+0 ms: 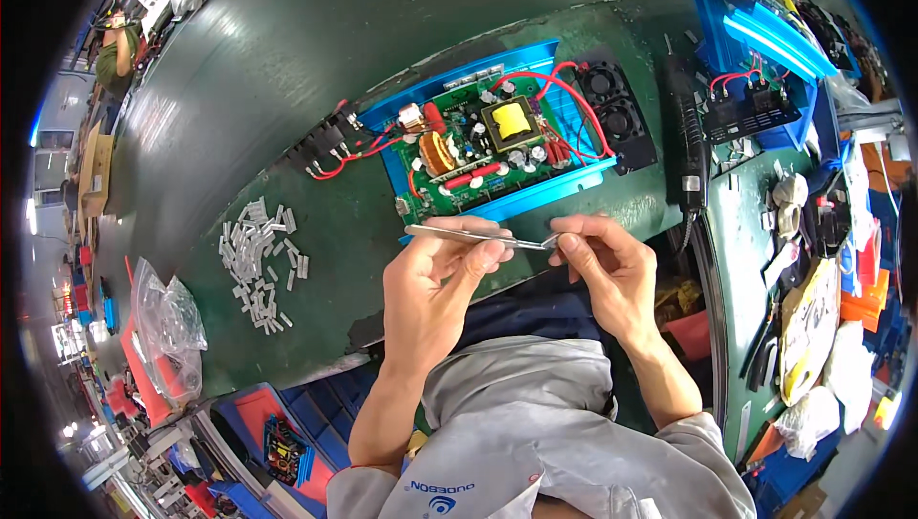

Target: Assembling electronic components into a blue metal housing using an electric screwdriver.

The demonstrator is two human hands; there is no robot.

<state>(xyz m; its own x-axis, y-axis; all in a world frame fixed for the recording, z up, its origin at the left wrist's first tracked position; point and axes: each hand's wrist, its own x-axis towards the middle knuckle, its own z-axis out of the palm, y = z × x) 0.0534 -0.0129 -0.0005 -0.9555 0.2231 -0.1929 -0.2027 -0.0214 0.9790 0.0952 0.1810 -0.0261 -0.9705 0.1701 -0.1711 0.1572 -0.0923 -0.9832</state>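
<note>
My left hand (430, 285) is closed around metal tweezers (521, 244), whose tips point right. They meet a small pale piece (552, 241) pinched between the thumb and forefinger of my right hand (614, 280); its kind is too small to make out. Just beyond both hands lies a blue metal housing (535, 204) holding a green circuit board (440, 202) with a yellow-topped transformer, a copper coil and several capacitors. Red wires run from the board to a black fan panel (626, 127) on the right and a black end panel (325, 141) on the left.
Many small transparent sleeves (253, 266) are heaped at the left, near a plastic bag (167, 328). On the right lie a black electric screwdriver (691, 151) and another blue housing (779, 41). A bin (287, 447) holding a board sits below the table edge. Another person (117, 55) is far left.
</note>
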